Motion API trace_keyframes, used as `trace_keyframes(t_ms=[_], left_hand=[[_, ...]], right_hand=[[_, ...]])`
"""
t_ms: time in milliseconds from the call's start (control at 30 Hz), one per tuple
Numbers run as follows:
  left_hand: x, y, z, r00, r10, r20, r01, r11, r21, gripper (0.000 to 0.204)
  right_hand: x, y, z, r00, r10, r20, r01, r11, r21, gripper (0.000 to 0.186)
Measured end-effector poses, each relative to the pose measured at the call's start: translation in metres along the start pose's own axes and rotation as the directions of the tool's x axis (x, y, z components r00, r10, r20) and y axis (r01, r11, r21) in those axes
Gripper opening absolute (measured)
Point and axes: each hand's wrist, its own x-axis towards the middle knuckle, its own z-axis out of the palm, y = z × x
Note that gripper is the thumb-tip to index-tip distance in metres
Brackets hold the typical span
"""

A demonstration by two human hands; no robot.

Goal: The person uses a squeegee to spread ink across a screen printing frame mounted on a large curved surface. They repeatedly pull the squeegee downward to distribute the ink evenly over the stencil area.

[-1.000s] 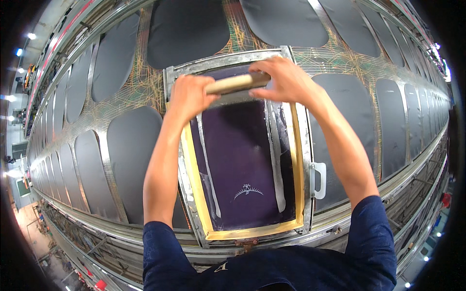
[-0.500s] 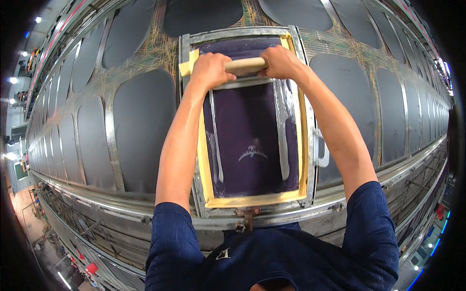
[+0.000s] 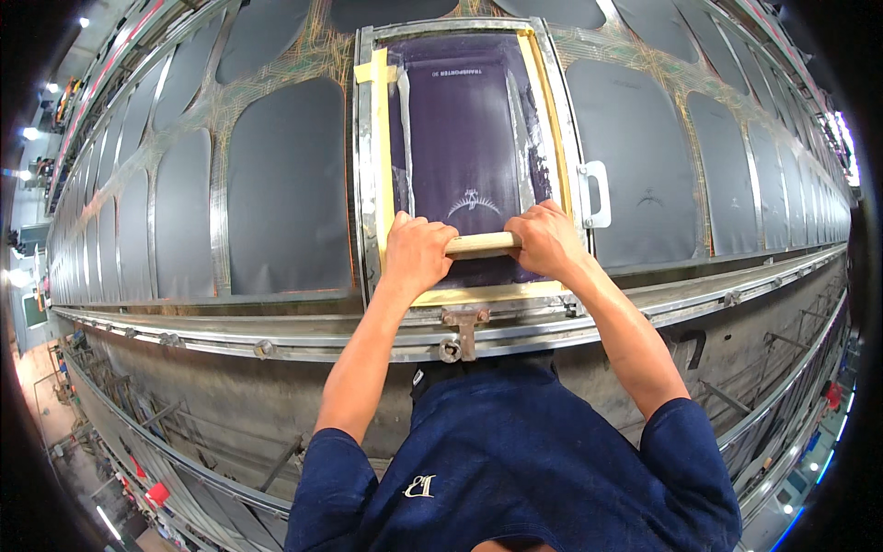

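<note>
At screen's near edge | left hand (image 3: 416, 250), right hand (image 3: 546, 237) clamped on wooden squeegee handle (image 3: 482, 245) | blade hidden.

Textile print workshop: long printing table (image 3: 276, 331), framed screen (image 3: 469, 138), dark fabric panels (image 3: 285, 184).

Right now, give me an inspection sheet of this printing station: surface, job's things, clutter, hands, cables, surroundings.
Surface: long print table with rows of dark fabric panels.
Job's things: metal-framed screen, yellow tape on its edges, over a dark panel; wooden squeegee at its near end.
Clutter: nothing seen.
Hands: left hand and right hand each closed in a grip on the squeegee.
Cables: nothing seen.
Surroundings: metal rail along the table edge; factory floor below left.
</note>
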Motion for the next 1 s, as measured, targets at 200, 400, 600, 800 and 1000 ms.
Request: trace_keyframes(t_ms=[200, 400, 600, 800, 1000], left_hand=[[0.125, -0.058, -0.032, 0.996, 0.037, -0.082, -0.031, 0.997, 0.075, 0.016], [0.293, -0.142, -0.073, 1.0, -0.007, 0.022, 0.004, 0.99, 0.142, 0.034], [0.367, -0.175, -0.076, 0.987, -0.11, 0.118, 0.105, 0.993, 0.047, 0.042], [0.364, -0.178, -0.075, 0.984, -0.147, 0.1, 0.142, 0.988, 0.054, 0.046], [0.301, -0.151, -0.059, 0.992, -0.104, 0.074, 0.1, 0.993, 0.056, 0.038]], right_hand=[[0.116, 0.064, -0.042, 1.0, -0.001, -0.006, 0.0, 0.995, -0.103, 0.022], [0.279, 0.145, -0.093, 0.995, 0.091, 0.036, -0.088, 0.992, -0.091, 0.027], [0.351, 0.196, -0.095, 0.973, 0.157, 0.169, -0.162, 0.987, 0.021, 0.031], [0.354, 0.187, -0.098, 0.973, 0.156, 0.169, -0.166, 0.985, 0.048, 0.031], [0.297, 0.159, -0.076, 0.984, 0.117, 0.137, -0.117, 0.993, -0.01, 0.031]])
